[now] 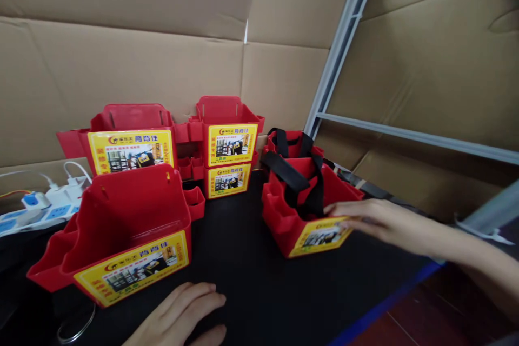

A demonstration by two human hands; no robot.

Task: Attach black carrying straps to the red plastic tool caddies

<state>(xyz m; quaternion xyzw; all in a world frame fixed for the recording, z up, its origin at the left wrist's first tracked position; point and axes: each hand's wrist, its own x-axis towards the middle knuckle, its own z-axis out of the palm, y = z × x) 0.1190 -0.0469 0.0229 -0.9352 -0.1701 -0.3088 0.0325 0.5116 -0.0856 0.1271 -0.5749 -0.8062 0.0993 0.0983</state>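
My right hand (371,219) reaches in from the right, fingers stretched flat against the near right corner of a red plastic box with black straps (302,211) and a yellow label. My left hand (182,316) rests palm down on the black table (243,275) at the bottom, fingers loosely extended, holding nothing, just in front of a tilted red box (121,232) with a yellow label.
Further red boxes stand behind: one at back left (130,140), a stacked pair in the middle (231,146), another strapped one (290,143). A white and blue power strip (36,208) lies at far left. Cardboard walls and a metal frame (340,48) enclose the table.
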